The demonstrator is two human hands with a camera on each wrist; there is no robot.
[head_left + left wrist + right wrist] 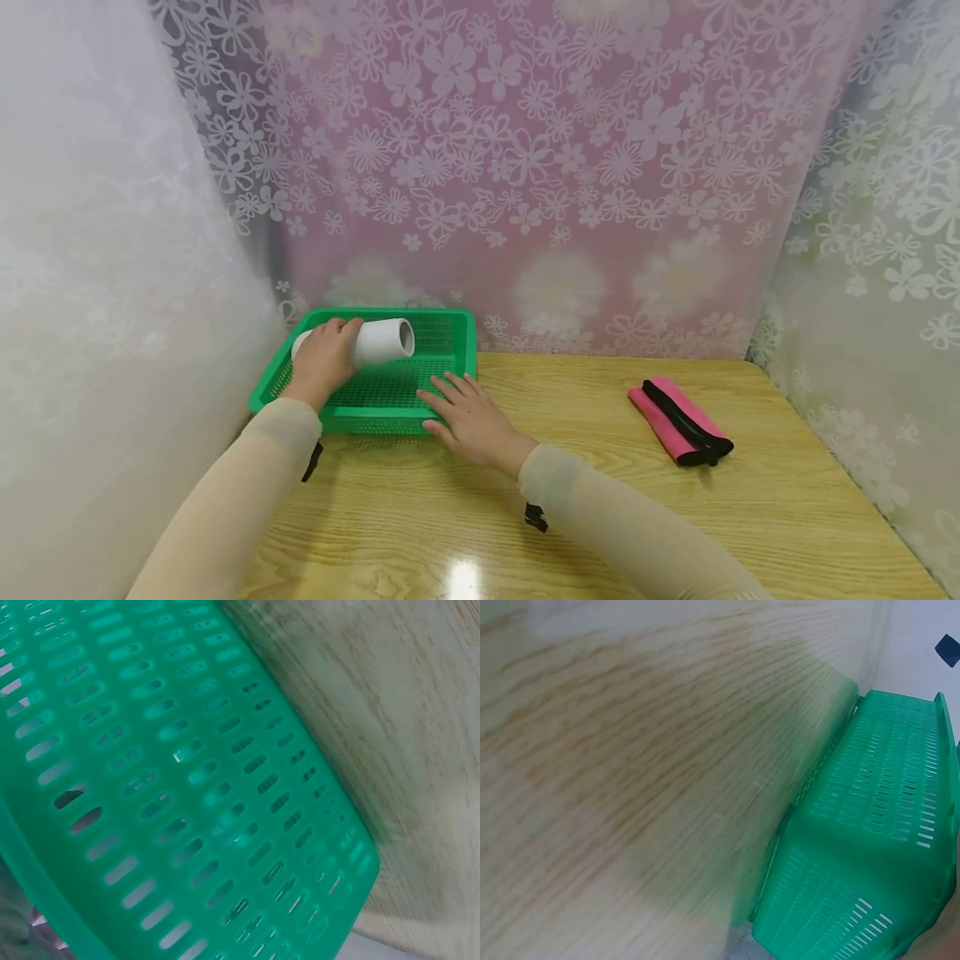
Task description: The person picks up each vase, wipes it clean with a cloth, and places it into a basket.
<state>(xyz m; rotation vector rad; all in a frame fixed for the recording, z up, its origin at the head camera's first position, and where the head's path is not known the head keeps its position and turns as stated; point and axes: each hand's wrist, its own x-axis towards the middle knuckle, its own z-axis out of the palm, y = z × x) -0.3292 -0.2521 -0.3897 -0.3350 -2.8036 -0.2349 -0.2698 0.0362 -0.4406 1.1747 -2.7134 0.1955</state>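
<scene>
A green plastic basket point(360, 412) with slotted sides stands against the back wall at the left of the table. Over its left half, my left hand point(324, 358) grips a white hollow cylinder point(382, 342) from above, the open end facing right. The cylinder's far-left end shows past the fingers, while its middle is hidden under them. My right hand point(472, 421) lies at the basket's near right corner, fingers straight and spread over the rim. The basket's slotted wall point(187, 772) fills most of the left wrist view; in the right wrist view the basket point(862, 825) is at the right.
On the right part of the wooden table point(570, 417) lies a folded pink pouch point(678, 421) with black edging and a dark zip. Flower-patterned curtains point(525, 167) enclose the table at the back and sides.
</scene>
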